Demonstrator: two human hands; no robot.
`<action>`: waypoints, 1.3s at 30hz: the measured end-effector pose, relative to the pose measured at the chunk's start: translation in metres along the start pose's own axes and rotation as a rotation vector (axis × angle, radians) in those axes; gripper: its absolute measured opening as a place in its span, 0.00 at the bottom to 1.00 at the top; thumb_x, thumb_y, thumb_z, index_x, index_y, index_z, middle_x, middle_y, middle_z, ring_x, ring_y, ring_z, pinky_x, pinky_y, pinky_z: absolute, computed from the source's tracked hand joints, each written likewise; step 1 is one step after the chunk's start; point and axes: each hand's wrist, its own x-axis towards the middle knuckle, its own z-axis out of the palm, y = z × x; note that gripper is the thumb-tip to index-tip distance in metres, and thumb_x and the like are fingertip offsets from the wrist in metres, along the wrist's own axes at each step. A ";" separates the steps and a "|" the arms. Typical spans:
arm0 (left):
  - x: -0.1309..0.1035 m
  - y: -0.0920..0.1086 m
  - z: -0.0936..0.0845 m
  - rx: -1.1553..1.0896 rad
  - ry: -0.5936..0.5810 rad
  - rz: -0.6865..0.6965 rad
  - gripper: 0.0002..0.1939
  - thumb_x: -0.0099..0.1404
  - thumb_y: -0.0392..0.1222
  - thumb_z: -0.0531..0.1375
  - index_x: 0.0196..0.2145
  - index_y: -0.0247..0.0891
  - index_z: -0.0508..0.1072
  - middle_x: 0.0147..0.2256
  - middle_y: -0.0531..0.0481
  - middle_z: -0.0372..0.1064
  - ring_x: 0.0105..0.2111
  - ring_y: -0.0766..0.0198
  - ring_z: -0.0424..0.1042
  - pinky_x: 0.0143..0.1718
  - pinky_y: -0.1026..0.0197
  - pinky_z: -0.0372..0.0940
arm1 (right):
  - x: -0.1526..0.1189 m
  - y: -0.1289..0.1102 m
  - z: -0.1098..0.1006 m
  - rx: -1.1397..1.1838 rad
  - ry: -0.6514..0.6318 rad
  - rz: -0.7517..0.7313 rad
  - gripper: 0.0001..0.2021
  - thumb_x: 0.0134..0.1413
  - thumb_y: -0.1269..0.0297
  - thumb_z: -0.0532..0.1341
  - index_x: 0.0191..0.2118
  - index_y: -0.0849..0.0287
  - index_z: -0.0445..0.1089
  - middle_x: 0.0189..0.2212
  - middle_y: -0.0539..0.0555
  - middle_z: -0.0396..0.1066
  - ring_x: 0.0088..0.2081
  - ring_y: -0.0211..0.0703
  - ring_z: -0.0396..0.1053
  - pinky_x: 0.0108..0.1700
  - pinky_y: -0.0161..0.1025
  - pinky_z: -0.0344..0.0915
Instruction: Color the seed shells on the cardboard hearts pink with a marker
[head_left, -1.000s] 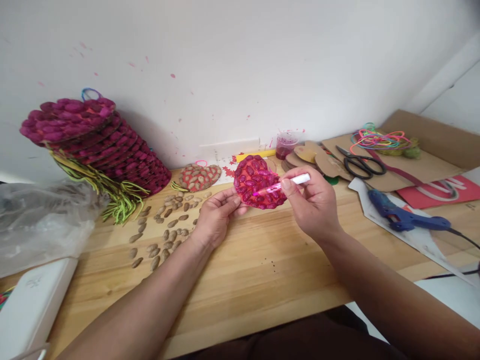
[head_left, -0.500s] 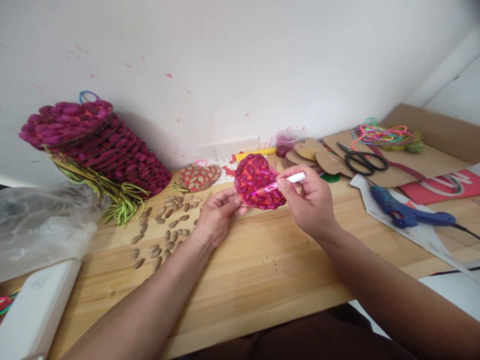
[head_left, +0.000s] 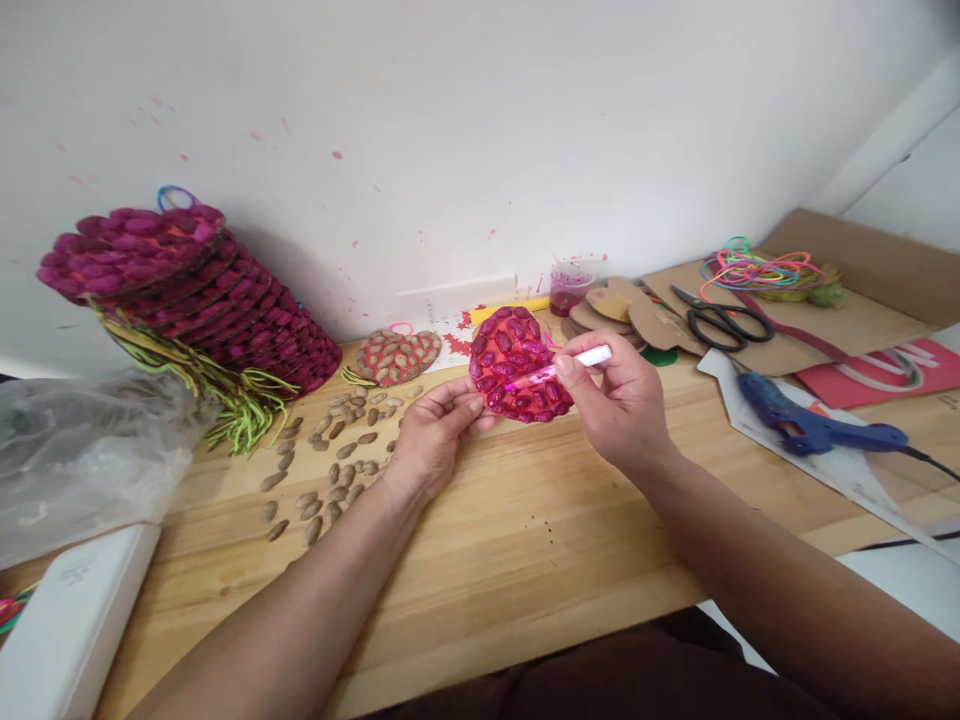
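A round disc (head_left: 517, 365) covered in shiny magenta nuts is held up above the wooden table. My left hand (head_left: 439, 430) pinches its lower left edge between thumb and fingers. In my right hand (head_left: 619, 400) is a slim brush with a white end (head_left: 594, 355), its pink tip touching the nuts near the disc's middle. Behind the disc, a small plastic cup (head_left: 568, 290) of dark pink paint stands by the wall. Left of it, a disc with unpainted nuts (head_left: 397, 357) rests on the table.
Loose nuts (head_left: 337, 475) lie left of my hands. A leaning stack of magenta discs (head_left: 202, 290), a plastic bag (head_left: 90, 460) and a white box (head_left: 82, 620) are further left. Scissors (head_left: 727, 325), cardboard pieces (head_left: 600, 310) and a blue glue gun (head_left: 817, 425) are at right.
The disc has tilted very slightly in my left hand. The brush tip stays on nearly the same part of the nuts, and both hands keep their hold.
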 end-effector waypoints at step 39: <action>0.000 -0.001 0.000 -0.007 0.024 -0.007 0.20 0.45 0.37 0.80 0.37 0.34 0.83 0.32 0.46 0.82 0.30 0.65 0.79 0.35 0.65 0.75 | -0.005 -0.003 -0.002 -0.190 -0.003 -0.165 0.02 0.63 0.62 0.65 0.39 0.52 0.72 0.35 0.51 0.76 0.37 0.45 0.72 0.42 0.45 0.68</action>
